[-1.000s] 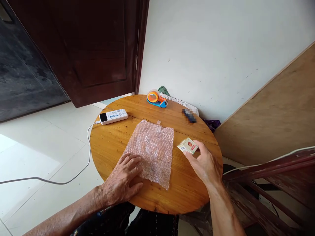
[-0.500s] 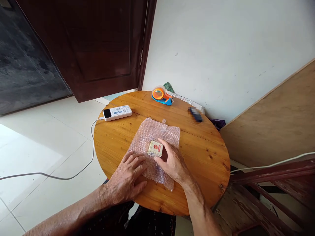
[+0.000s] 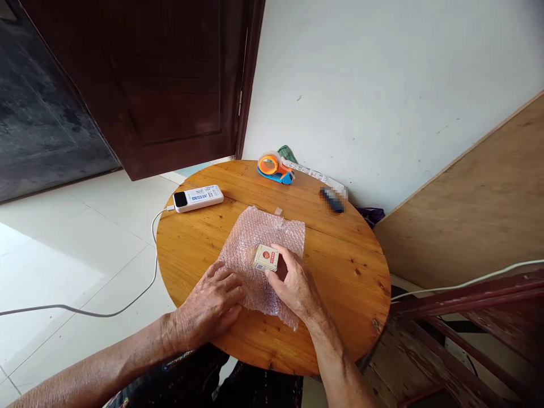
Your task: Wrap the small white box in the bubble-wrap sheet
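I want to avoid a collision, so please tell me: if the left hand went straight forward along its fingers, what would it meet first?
Most likely the bubble wrap, right at the left hand; then, roughly in line, the small box in the right hand. Heights are hard to judge.

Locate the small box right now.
In the head view, the small box is near the centre, over the bubble wrap, between the right hand's thumb and fingers, with the left hand lower to its left.
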Motion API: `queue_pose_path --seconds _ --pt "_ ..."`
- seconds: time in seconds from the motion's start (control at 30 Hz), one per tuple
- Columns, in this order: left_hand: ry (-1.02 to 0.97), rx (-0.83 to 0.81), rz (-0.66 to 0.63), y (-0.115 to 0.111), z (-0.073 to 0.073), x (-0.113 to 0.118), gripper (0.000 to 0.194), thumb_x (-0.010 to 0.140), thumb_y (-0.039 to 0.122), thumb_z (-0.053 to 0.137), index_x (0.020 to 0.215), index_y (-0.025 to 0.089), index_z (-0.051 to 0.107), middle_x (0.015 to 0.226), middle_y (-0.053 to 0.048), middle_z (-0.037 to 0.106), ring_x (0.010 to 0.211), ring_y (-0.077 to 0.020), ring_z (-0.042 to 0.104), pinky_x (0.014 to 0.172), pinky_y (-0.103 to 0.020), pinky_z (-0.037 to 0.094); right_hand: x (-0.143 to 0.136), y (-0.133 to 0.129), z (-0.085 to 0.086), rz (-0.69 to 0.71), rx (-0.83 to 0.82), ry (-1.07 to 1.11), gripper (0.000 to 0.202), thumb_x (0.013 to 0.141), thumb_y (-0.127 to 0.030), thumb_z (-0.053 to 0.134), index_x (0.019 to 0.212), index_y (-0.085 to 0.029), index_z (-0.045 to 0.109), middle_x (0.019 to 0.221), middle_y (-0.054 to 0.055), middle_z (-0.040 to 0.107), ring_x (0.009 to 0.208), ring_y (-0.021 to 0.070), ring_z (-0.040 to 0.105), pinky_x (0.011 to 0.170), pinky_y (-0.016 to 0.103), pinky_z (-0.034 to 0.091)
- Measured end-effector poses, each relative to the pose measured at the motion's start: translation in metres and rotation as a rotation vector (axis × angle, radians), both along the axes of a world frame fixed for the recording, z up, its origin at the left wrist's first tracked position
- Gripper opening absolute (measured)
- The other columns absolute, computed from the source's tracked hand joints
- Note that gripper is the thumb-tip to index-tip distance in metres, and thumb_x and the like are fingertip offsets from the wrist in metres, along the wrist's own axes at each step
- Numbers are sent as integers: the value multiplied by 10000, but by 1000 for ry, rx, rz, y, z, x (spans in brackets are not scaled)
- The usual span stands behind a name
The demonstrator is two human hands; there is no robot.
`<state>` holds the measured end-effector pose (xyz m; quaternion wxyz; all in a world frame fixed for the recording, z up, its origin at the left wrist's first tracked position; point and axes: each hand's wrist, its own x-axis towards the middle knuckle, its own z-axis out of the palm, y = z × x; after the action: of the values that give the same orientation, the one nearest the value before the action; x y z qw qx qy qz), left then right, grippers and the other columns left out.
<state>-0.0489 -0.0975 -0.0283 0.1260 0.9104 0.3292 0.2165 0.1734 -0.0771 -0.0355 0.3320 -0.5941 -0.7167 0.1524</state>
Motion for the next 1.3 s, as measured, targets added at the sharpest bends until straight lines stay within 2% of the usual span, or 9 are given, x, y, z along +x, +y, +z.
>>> queue_pose_path --seconds 0.2,0.37,0.5,0.63,0.77,0.87,0.93,1.1,1.3 --pt "-46 100 12 5 -3 8 182 851 76 496 731 182 582 832 -44 650 833 -196 572 857 -395 476 1 0 -1 22 -20 -21 447 781 -189 577 1228 -218 563 1135 88 704 1043 264 650 941 439 512" --pt "-133 113 31 25 21 20 158 843 109 495 752 178 603 882 -59 684 863 -194 615 831 -370 484 10 -2 10 98 -94 107 464 873 -328 602 1323 -237 538 1254 99 677 1161 275 630 1003 456 495" --pt "-48 87 136 55 37 32 173 844 152 508 711 182 614 757 -42 668 765 -193 631 784 -363 480 23 -12 24 -8 -124 322 478 986 -509 396 1359 -244 536 1316 129 650 1212 279 621 1015 478 500" --pt "-39 -52 192 77 36 37 111 820 188 572 741 183 649 766 -37 697 760 -202 656 781 -356 491 24 -20 41 -34 -97 276 607 856 -517 630 1386 -250 503 1340 143 627 1222 312 605 1013 512 487" --pt "-139 -217 188 83 32 41 64 783 165 599 788 190 658 862 -39 734 846 -210 685 802 -334 507 16 -3 50 -33 -122 95 463 763 -335 712 1207 -240 620 1132 88 713 1032 268 669 912 431 520" --pt "-203 -348 215 82 32 45 54 774 172 617 798 191 661 892 -35 746 840 -195 689 779 -304 506 16 17 47 15 -210 104 114 781 -289 658 863 -210 671 818 23 712 746 188 655 694 313 511" --pt "-238 -396 210 82 31 47 52 770 164 618 790 183 662 837 -20 739 750 -164 666 712 -267 490 17 26 43 44 -228 160 117 797 -279 624 707 -204 621 712 -4 666 640 149 597 610 270 464" --pt "-320 -458 185 84 26 48 50 755 161 606 746 168 655 691 23 681 588 -104 540 563 -212 379 15 26 33 70 -204 293 164 814 -286 610 677 -197 599 649 -21 623 591 123 535 570 243 415" --pt "-350 -531 157 80 23 46 79 751 133 569 713 157 634 645 30 655 592 -96 510 579 -206 368 13 20 24 70 -207 306 181 839 -291 588 680 -208 557 627 -22 597 596 125 513 562 238 408"
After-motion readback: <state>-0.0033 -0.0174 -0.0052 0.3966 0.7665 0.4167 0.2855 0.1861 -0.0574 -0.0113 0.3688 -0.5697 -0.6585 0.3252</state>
